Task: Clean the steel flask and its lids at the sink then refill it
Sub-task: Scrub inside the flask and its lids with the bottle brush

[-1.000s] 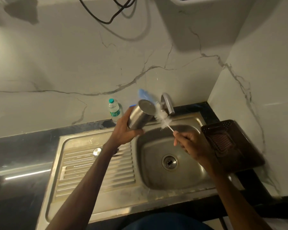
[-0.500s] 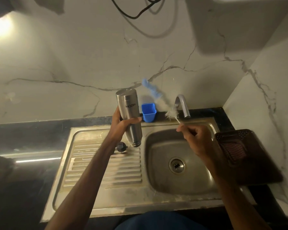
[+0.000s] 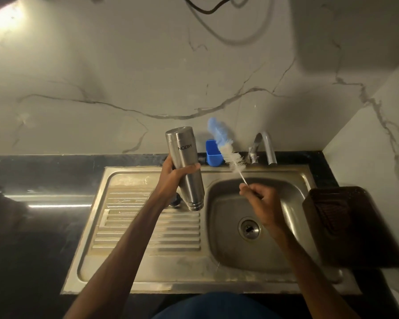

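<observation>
Head view: inverted steel flask point(image 3: 185, 169).

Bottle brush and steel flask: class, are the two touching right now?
Apart. The head view shows a gap, with the blue cup visible between the bottle brush in the right hand and the steel flask in the left hand.
</observation>
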Tool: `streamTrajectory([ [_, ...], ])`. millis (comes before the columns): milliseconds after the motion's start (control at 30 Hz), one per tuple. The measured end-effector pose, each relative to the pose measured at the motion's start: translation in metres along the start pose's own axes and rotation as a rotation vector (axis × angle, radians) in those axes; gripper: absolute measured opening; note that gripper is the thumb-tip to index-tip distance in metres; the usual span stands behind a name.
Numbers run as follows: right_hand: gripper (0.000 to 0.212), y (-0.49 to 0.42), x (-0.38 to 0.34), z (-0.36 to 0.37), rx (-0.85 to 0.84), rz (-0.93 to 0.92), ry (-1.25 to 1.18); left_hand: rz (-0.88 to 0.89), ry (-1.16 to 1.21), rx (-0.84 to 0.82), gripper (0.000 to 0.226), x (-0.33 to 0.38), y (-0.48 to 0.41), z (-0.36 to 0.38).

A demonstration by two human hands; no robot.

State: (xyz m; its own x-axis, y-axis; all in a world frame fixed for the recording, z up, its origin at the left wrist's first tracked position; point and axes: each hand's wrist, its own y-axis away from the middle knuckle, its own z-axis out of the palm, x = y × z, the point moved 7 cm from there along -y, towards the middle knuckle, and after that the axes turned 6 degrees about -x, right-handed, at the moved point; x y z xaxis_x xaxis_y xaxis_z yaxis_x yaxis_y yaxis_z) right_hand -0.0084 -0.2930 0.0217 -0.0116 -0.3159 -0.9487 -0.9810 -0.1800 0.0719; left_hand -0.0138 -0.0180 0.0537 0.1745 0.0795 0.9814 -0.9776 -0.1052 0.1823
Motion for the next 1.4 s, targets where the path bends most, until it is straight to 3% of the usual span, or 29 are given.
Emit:
streamTrajectory([
  [267,0.028,0.0,-0.015,0.02,-0.039,-0.01,-0.085,-0.017,0.184,0.023,0.058,0.005,0.006,-0.011],
  [567,0.034,0.002,-0.005,0.035,-0.013,0.006,-0.042,0.111,-0.146,0.048,0.056,0.019,0.021,-0.028],
  [1067,0.04,0.002,0.005,0.023,0.014,0.04,-0.048,0.146,-0.256,0.04,0.069,0.008,0.007,-0.013],
  [1400,0.033,0.011,0.014,0.024,-0.001,0.1,-0.04,0.107,-0.492,0.072,0.082,-0.053,-0.006,-0.01],
])
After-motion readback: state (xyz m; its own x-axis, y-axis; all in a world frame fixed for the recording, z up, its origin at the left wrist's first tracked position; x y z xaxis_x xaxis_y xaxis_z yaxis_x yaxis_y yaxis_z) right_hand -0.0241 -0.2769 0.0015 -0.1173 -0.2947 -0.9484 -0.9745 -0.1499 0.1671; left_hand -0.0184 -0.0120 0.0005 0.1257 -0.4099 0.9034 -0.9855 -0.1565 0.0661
